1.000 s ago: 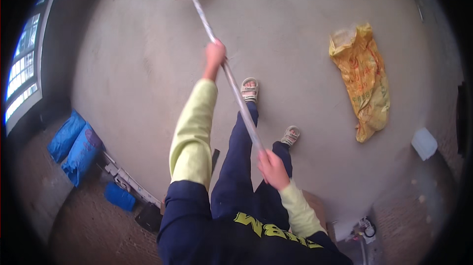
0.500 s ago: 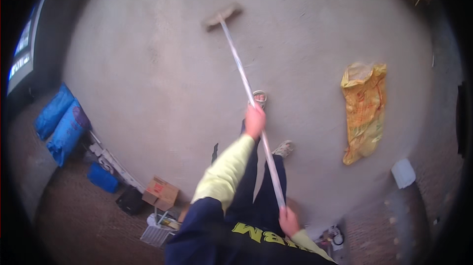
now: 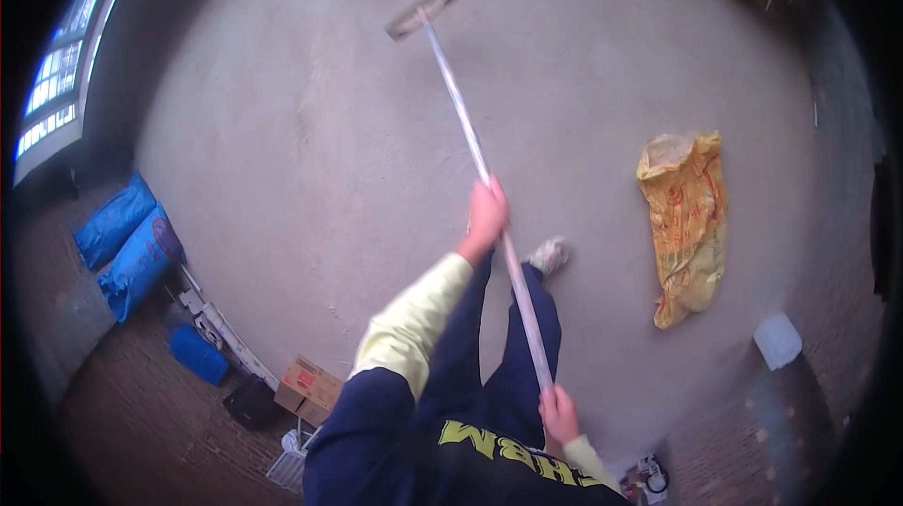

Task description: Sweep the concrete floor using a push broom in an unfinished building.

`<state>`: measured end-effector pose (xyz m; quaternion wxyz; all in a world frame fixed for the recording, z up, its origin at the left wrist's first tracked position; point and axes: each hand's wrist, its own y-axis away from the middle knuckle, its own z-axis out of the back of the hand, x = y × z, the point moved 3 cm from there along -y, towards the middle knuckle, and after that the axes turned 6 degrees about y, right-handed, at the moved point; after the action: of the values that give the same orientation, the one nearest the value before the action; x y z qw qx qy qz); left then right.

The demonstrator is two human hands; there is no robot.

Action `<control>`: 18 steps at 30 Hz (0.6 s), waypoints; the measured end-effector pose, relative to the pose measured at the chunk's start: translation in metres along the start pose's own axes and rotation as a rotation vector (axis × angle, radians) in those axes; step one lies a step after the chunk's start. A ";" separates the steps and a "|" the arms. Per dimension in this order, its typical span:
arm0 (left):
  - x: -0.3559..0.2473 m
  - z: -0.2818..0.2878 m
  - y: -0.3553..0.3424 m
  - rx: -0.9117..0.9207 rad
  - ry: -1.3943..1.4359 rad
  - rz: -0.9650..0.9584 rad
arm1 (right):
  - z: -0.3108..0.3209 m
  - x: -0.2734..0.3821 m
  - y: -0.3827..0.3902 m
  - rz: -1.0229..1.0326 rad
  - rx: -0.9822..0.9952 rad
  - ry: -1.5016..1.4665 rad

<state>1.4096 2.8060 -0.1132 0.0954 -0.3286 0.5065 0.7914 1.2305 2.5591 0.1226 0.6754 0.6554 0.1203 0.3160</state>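
Left hand [image 3: 488, 212] wrapped around the middle of a long-handled tool [image 3: 458, 106]; right hand [image 3: 560, 414] closed about its near end. Flat rectangular head [image 3: 424, 12] out over the floor [image 3: 310, 186]; contact, I cannot tell. Yellow sack [image 3: 688, 233] lies well to the right.

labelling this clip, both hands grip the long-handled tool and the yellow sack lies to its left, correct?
Only the side is wrong: in the head view, the left hand and right hand grip the long-handled tool, but the yellow sack lies to its right.
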 end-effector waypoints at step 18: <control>-0.137 -0.129 -0.211 -0.101 -0.465 -0.103 | 0.124 0.156 -0.163 0.437 0.077 -0.178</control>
<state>1.6712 2.8187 -0.2195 0.2332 -0.1671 0.4134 0.8642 1.4663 2.5602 0.0191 0.5734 0.7165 -0.0725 0.3905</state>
